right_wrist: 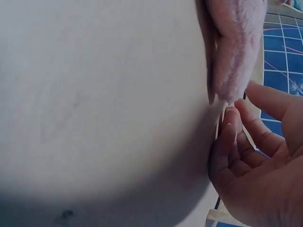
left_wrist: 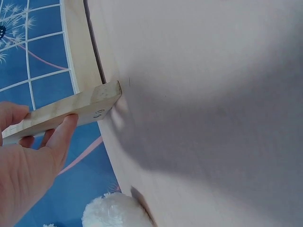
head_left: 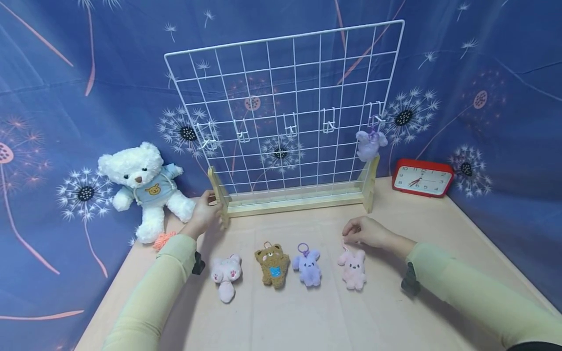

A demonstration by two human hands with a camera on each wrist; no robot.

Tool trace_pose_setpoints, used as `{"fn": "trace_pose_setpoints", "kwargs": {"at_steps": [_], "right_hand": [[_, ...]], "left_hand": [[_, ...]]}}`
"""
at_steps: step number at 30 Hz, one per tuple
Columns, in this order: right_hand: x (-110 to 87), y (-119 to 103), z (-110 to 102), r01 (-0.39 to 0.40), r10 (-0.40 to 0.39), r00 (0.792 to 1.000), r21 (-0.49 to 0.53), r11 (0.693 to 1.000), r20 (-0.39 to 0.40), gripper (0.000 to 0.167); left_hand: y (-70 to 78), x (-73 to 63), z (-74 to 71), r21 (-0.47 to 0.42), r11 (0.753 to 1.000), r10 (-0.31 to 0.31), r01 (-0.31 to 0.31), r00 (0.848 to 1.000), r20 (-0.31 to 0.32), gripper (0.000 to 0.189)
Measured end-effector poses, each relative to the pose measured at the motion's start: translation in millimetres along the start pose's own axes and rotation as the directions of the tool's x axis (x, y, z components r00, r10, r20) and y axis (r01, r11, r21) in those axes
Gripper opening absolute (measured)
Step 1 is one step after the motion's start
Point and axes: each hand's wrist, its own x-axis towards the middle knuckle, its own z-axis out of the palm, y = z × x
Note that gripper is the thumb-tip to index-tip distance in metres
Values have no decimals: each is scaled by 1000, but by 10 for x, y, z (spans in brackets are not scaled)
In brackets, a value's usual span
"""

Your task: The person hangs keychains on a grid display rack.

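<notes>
My left hand (head_left: 205,212) grips the left wooden foot (left_wrist: 71,108) of a stand that holds a white wire grid (head_left: 295,92); thumb and fingers lie on opposite faces of the wood. With its fingertips, my right hand (head_left: 366,232) pinches the loop end of a pink plush keychain (head_left: 353,269) lying face up on the table. The loop is mostly hidden by the fingers in the right wrist view. To the left lie a lavender plush keychain (head_left: 309,267) with a purple ring, a brown bear keychain (head_left: 271,265) and a pale pink plush with paw prints (head_left: 226,275).
Several white hooks (head_left: 291,130) sit in a row on the grid. Another lavender plush (head_left: 370,145) hangs from the rightmost one. A white teddy bear (head_left: 145,185) leans at the left, by an orange yarn tassel (head_left: 164,241). A red clock (head_left: 423,178) stands back right.
</notes>
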Motion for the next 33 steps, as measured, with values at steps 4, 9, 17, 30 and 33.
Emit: {"fn": "trace_pose_setpoints", "kwargs": {"at_steps": [4, 9, 17, 30, 33], "right_hand": [[27, 35, 18, 1, -1, 1000, -48, 999, -9, 13], [69, 57, 58, 42, -42, 999, -84, 996, -6, 12], [125, 49, 96, 37, -39, 999, -151, 988, -10, 10], [72, 48, 103, 38, -43, 999, -220, 975, -18, 7], [64, 58, 92, 56, -60, 998, -206, 977, -17, 7]], "left_hand": [[-4, 4, -3, 6, 1000, 1, -1, 1000, -1, 43], [-11, -27, -31, 16, 1000, 0, 0, 1000, -1, 44], [-10, -53, -63, 14, 1000, -5, 5, 1000, -9, 46], [-42, 21, -13, 19, 1000, -9, 9, 1000, -2, 43], [-37, 27, 2, 17, 1000, -10, 10, 1000, 2, 43]]}}
